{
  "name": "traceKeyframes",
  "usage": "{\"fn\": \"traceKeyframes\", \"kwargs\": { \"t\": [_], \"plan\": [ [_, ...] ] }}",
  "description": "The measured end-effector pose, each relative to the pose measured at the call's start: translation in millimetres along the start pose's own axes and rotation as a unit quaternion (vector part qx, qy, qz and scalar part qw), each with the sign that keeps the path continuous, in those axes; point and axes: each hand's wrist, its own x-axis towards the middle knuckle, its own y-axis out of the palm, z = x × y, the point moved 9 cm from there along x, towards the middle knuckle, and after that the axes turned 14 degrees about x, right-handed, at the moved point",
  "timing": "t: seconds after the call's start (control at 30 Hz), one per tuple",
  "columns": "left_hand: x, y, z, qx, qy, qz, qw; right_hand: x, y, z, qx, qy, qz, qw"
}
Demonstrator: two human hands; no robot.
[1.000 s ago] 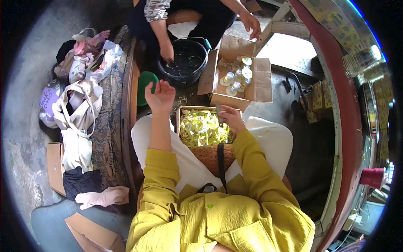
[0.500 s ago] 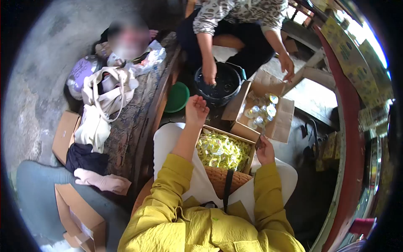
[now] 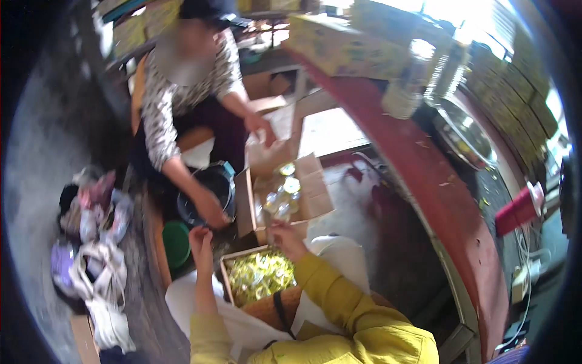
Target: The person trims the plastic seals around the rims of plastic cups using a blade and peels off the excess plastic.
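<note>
My left hand (image 3: 201, 244) is raised over my lap beside the shallow box, its fingers curled together; I cannot make out anything in them. My right hand (image 3: 288, 240) is closed at the box's far right corner, around a small dark thing too blurred to name. Between my hands lie yellow-green curly strips (image 3: 260, 276), filling the shallow box (image 3: 227, 280). Under it is a woven basket (image 3: 267, 316) with a dark strap (image 3: 281, 312). Just beyond my right hand, an open cardboard box (image 3: 316, 189) holds several clear cups (image 3: 291, 185) with shiny lids.
A co-worker (image 3: 194, 91) sits opposite, one hand (image 3: 212, 209) over a dark bucket (image 3: 206, 191), the other near the cardboard box. A green basin (image 3: 176, 246) lies left. A cloth bag (image 3: 100, 273) rests on the bench. A red-edged counter (image 3: 418, 176) runs along the right.
The view has swung right and up, showing more of the counter and the co-worker. My left hand's fingers look more closed; my right hand stays closed near the box corner.
</note>
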Motion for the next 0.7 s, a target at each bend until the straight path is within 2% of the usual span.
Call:
{"fn": "traceKeyframes", "kwargs": {
  "t": [0.1,0.2,0.33,0.53,0.63,0.67,0.7],
  "plan": [
    [18,35,-36,-0.015,0.127,0.041,0.991,-5,3,21,0.04,-0.005,-0.001,0.999],
    [7,75,-131,-0.016,0.178,0.041,0.983,-6,0,29,0.045,-0.016,-0.008,0.999],
    [-8,119,-207,-0.021,0.277,0.118,0.953,-12,8,35,0.061,-0.022,-0.007,0.998],
    [-39,135,-235,-0.02,0.299,0.141,0.944,-9,7,36,0.071,-0.031,0.014,0.997],
    [-53,137,-249,-0.16,0.212,0.194,0.944,-10,8,39,0.076,-0.041,0.011,0.996],
    [-71,142,-273,-0.289,0.206,0.292,0.888,-11,8,42,0.078,-0.046,0.008,0.996],
    [-96,142,-303,-0.409,0.193,0.379,0.808,-11,8,44,0.08,-0.047,0.006,0.996]
  ]
}}
